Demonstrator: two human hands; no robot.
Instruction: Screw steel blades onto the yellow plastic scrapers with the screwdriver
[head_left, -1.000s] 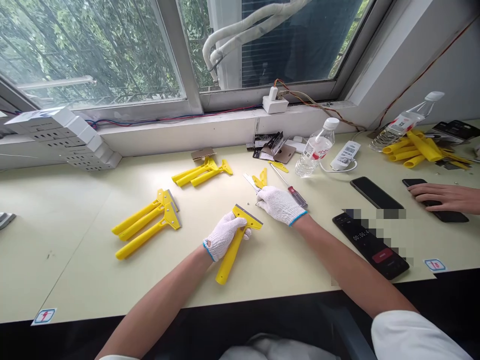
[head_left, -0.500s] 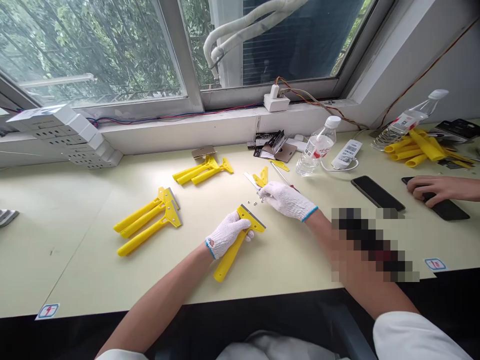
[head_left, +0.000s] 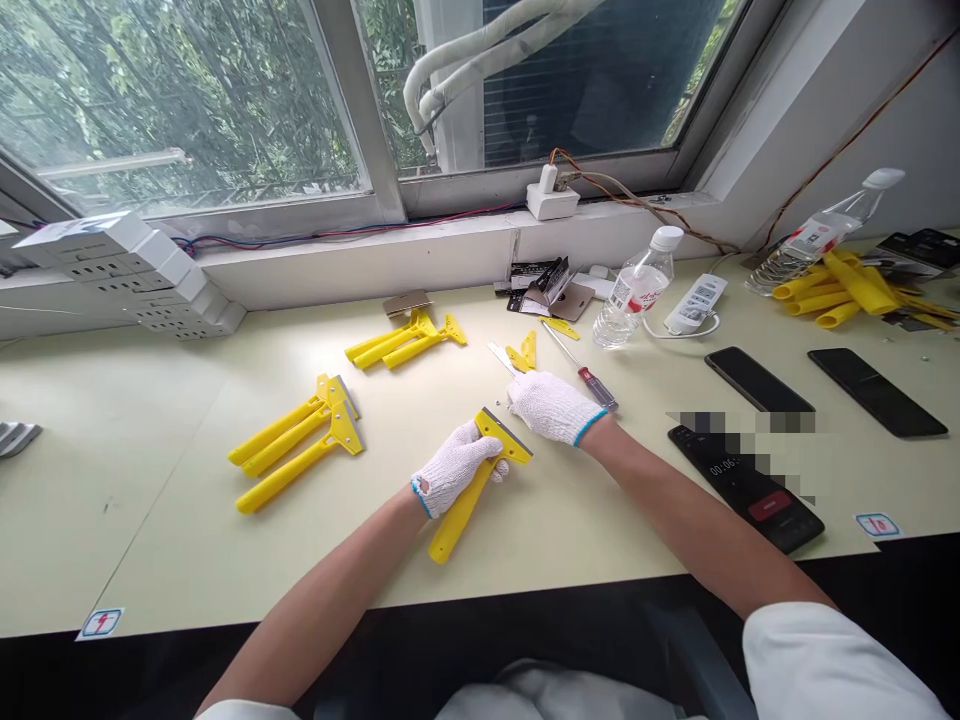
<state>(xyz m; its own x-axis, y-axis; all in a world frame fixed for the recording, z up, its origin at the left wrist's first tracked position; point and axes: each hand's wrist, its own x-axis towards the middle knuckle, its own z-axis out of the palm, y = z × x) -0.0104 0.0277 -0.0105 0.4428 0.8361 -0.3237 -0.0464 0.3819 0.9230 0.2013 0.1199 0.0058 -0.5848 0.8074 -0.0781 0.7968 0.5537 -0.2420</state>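
Left hand (head_left: 454,466) is gripping the yellow scraper (head_left: 466,505), and my right hand (head_left: 556,406) is hanging low just to the right of its head.

I am curling my left fingers around the scraper just under its wide head, with my thumb on top; the scraper is slanting, head away from me. My right fingertips are pointing down at the table (head_left: 195,560), but I can't tell if they are pinching anything. One tiny shiny bit (head_left: 497,403) is sitting just past the scraper's head. The screwdriver (head_left: 597,388) is lying farther right of the scraper. I'm guessing soft fingertip pinching is working best, because thick gloves could be dropping little bits.
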